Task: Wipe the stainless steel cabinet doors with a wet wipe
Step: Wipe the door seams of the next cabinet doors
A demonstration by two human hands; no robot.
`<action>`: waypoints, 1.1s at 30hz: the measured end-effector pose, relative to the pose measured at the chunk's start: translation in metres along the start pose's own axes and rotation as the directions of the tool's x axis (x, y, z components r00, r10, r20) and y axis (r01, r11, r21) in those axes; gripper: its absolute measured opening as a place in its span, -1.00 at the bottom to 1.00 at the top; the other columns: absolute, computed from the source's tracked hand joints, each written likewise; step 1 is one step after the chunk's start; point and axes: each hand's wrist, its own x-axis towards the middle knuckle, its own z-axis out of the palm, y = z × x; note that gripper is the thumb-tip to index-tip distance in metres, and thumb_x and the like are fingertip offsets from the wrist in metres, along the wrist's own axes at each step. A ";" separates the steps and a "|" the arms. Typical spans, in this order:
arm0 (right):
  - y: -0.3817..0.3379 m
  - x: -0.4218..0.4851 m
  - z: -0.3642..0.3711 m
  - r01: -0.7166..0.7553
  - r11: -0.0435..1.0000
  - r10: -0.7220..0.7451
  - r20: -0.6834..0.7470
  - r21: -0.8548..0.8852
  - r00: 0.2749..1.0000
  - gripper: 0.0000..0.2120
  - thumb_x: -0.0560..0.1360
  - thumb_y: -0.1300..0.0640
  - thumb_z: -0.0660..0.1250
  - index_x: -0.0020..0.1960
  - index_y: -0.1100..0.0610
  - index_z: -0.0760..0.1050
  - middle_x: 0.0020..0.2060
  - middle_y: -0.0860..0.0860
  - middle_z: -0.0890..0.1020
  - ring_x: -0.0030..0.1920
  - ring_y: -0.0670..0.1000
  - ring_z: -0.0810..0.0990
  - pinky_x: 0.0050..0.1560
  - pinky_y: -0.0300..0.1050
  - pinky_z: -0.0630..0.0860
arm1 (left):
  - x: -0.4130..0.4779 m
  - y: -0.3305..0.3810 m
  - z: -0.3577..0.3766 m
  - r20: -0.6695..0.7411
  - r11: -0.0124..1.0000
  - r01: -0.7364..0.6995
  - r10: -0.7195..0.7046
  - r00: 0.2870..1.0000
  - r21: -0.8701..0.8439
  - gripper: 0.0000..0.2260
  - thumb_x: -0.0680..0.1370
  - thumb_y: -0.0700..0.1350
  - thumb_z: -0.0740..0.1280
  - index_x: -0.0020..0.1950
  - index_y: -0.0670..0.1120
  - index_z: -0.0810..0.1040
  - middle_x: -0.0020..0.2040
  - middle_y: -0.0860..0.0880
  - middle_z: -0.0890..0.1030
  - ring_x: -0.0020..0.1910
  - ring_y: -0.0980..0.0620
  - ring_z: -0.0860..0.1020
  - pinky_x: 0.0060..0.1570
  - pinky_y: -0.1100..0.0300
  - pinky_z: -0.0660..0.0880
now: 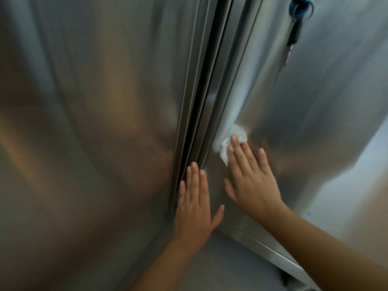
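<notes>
- The wet wipe [232, 141], white and crumpled, is pressed against the right cabinet door [315, 91] under the tips of the right hand's first two fingers.
- Its long axis is set up the door, roughly parallel to the door's inner edge. One end is seen past the fingertips and the other trails down beside the index finger.
- The right hand [253, 179] is laid flat on the steel with its fingers straight and spread, pointed up and to the left. Nothing is curled round; the wipe is only pinned beneath the fingertips.
- The left hand [195, 198] is laid flat too, fingers straight and close together, with nothing held. Its fingertips are placed at the dark seam [199, 101] between the right door and the left cabinet door [94, 122].
- A bunch of keys [295, 30] on a blue loop is seen well above the right fingers.
</notes>
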 end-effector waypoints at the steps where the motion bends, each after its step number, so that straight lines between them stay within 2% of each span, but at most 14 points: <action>1: 0.002 -0.004 -0.004 -0.006 1.000 0.006 -0.010 0.014 1.000 -0.28 0.29 0.01 0.46 0.34 0.33 0.37 0.36 0.23 0.35 0.35 0.18 0.36 0.29 0.20 0.20 | 0.002 0.004 0.001 -0.011 1.000 -0.019 0.018 1.000 -0.007 -0.32 0.47 0.14 0.11 0.38 -0.35 0.13 0.39 -0.35 0.25 0.35 -0.31 0.28 0.33 -0.14 0.21; 3: 0.007 -0.012 -0.012 -0.016 1.000 0.016 -0.011 -0.001 1.000 -0.28 0.28 0.04 0.46 0.33 0.34 0.37 0.35 0.25 0.36 0.35 0.18 0.35 0.29 0.18 0.20 | 0.007 0.015 0.001 -0.036 0.997 -0.076 0.075 0.997 -0.029 -0.33 0.48 0.13 0.12 0.38 -0.34 0.13 0.39 -0.33 0.23 0.36 -0.30 0.26 0.35 -0.11 0.13; 5: 0.016 -0.021 -0.022 -0.050 0.999 0.050 -0.001 -0.014 0.999 -0.32 0.31 0.07 0.42 0.34 0.35 0.36 0.36 0.26 0.35 0.36 0.19 0.31 0.30 0.20 0.18 | 0.012 0.028 0.002 -0.059 0.989 -0.134 0.131 0.990 -0.060 -0.34 0.48 0.13 0.13 0.37 -0.34 0.16 0.38 -0.34 0.25 0.35 -0.31 0.26 0.34 -0.15 0.18; 7: 0.027 -0.030 -0.032 -0.099 0.995 0.099 0.010 -0.012 0.995 -0.41 0.39 0.09 0.26 0.35 0.36 0.35 0.37 0.27 0.33 0.37 0.22 0.29 0.30 0.23 0.17 | 0.017 0.041 0.004 -0.069 0.981 -0.173 0.168 0.983 -0.088 -0.35 0.49 0.13 0.14 0.37 -0.34 0.18 0.37 -0.34 0.27 0.35 -0.31 0.27 0.23 -0.25 0.25; 10: 0.045 -0.045 -0.047 -0.178 0.984 0.177 0.044 0.020 0.983 -0.43 0.42 0.09 0.12 0.35 0.37 0.34 0.38 0.29 0.30 0.38 0.26 0.27 0.29 0.24 0.18 | 0.021 0.060 0.006 -0.061 0.968 -0.226 0.220 0.974 -0.106 -0.38 0.48 0.09 0.15 0.39 -0.30 0.19 0.39 -0.32 0.26 0.38 -0.27 0.26 0.26 -0.25 0.20; 12: 0.054 -0.055 -0.057 -0.231 0.973 0.229 0.067 0.022 0.971 -0.44 0.42 0.10 0.16 0.33 0.39 0.35 0.37 0.31 0.30 0.37 0.29 0.28 0.28 0.28 0.23 | 0.022 0.071 0.006 -0.052 0.960 -0.253 0.249 0.967 -0.123 -0.40 0.47 0.05 0.17 0.39 -0.28 0.21 0.40 -0.32 0.28 0.38 -0.27 0.27 0.26 -0.27 0.16; 14: 0.063 -0.065 -0.066 -0.291 0.956 0.288 0.078 0.024 0.954 -0.45 0.41 0.15 0.29 0.31 0.42 0.37 0.35 0.34 0.32 0.36 0.32 0.29 0.23 0.32 0.30 | 0.022 0.086 0.006 -0.056 0.948 -0.270 0.265 0.963 -0.169 -0.42 0.46 0.00 0.23 0.39 -0.30 0.28 0.38 -0.33 0.31 0.36 -0.30 0.28 0.23 -0.30 0.17; 16: 0.069 -0.075 -0.075 -0.348 0.937 0.344 0.097 0.029 0.934 -0.44 0.40 0.15 0.34 0.31 0.43 0.36 0.34 0.34 0.33 0.35 0.33 0.29 0.23 0.33 0.28 | 0.020 0.106 0.003 -0.056 0.924 -0.301 0.296 0.953 -0.235 -0.44 0.45 -0.02 0.26 0.36 -0.32 0.36 0.37 -0.34 0.33 0.34 -0.32 0.31 0.20 -0.32 0.21; 20: 0.082 -0.094 -0.089 -0.438 0.899 0.434 0.146 -0.003 0.889 -0.40 0.49 -0.02 0.10 0.35 0.39 0.32 0.37 0.31 0.29 0.38 0.29 0.25 0.30 0.24 0.15 | 0.013 0.139 -0.003 -0.018 0.856 -0.445 0.457 0.889 -0.263 -0.45 0.44 -0.01 0.17 0.37 -0.26 0.38 0.37 -0.28 0.35 0.34 -0.27 0.33 0.18 -0.29 0.30; 27: 0.111 -0.119 -0.106 -0.621 0.784 0.614 0.129 0.018 0.779 -0.35 0.48 -0.08 0.07 0.38 0.39 0.28 0.39 0.31 0.26 0.41 0.29 0.19 0.33 0.24 0.10 | 0.015 0.167 -0.016 0.022 0.839 -0.491 0.510 0.860 -0.233 -0.50 0.42 -0.06 0.13 0.29 -0.23 0.50 0.37 -0.27 0.37 0.35 -0.25 0.34 0.18 -0.25 0.34; 29: 0.121 -0.124 -0.114 -0.639 0.768 0.632 0.119 0.033 0.766 -0.36 0.49 -0.06 0.09 0.38 0.39 0.28 0.39 0.32 0.26 0.41 0.30 0.19 0.33 0.27 0.13 | 0.023 0.182 -0.023 -0.002 0.844 -0.495 0.506 0.863 -0.206 -0.55 0.42 -0.09 0.27 0.27 -0.24 0.51 0.36 -0.28 0.37 0.34 -0.27 0.35 0.18 -0.26 0.34; 31: 0.133 -0.130 -0.122 -0.662 0.747 0.655 0.110 0.058 0.748 -0.38 0.49 -0.02 0.17 0.39 0.40 0.27 0.40 0.31 0.24 0.43 0.29 0.16 0.34 0.25 0.12 | 0.030 0.201 -0.033 -0.011 0.844 -0.483 0.494 0.869 -0.232 -0.48 0.35 -0.13 0.45 0.27 -0.26 0.50 0.36 -0.30 0.37 0.33 -0.29 0.34 0.17 -0.30 0.31; 33: 0.146 -0.138 -0.129 -0.682 0.728 0.674 0.103 0.074 0.731 -0.37 0.46 0.02 0.21 0.39 0.40 0.25 0.41 0.31 0.21 0.44 0.28 0.13 0.36 0.22 0.08 | 0.031 0.217 -0.043 -0.032 0.829 -0.508 0.515 0.856 -0.233 -0.50 0.38 -0.11 0.38 0.28 -0.26 0.49 0.36 -0.30 0.37 0.34 -0.29 0.34 0.17 -0.30 0.30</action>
